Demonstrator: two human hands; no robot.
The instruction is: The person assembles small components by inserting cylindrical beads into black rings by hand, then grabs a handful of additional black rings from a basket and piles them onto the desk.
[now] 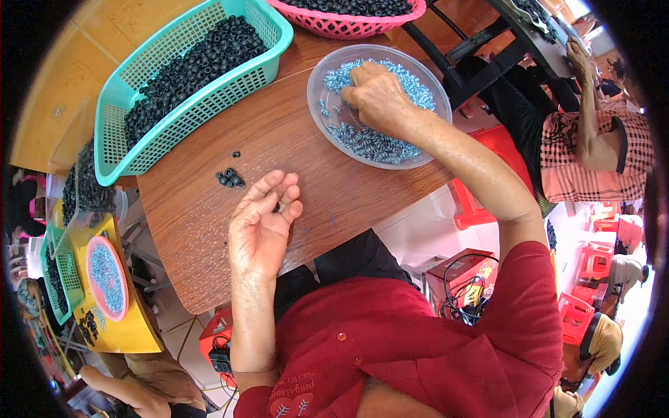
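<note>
My left hand (265, 226) is over the wooden table, palm up, fingers curled around a small black piece (277, 207) that shows between them. My right hand (376, 96) reaches into a round clear plastic bowl (322, 125). Its fingers are bent down into a heap of small shiny blue-silver spring-like pieces (355, 143); what lies at the fingertips is hidden. A few loose black pieces (228, 178) lie on the table, left of my left hand.
A turquoise basket (202, 104) of black ring-like pieces stands at the far left, a pink basket (348, 24) beyond. On a yellow surface at left sits a pink tray (122, 279). Red stools (481, 174) and other people, one in a checked shirt (592, 146), are around.
</note>
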